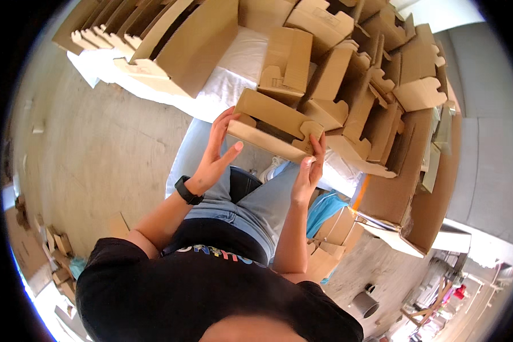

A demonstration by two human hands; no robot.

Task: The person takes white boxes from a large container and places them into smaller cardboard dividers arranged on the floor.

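A small brown cardboard box [271, 141], folded up with its top side open, is held in front of me above my lap. My left hand [218, 149] grips its left end, fingers behind and thumb raised near the front wall. At the opposite end my right hand [309, 167] has its thumb on the front corner and its fingers on the notched end flap. Right behind it stands another cardboard box [286, 60] with flaps partly folded over. The bottom of the held box is hidden.
Many folded boxes crowd a white-covered table [233, 74] at the front and right. A row of flat cartons [194, 45] stands at the far left. A large carton [390, 194] is at the right. Below lie a blue bag [326, 212] and a grey cylinder [365, 305].
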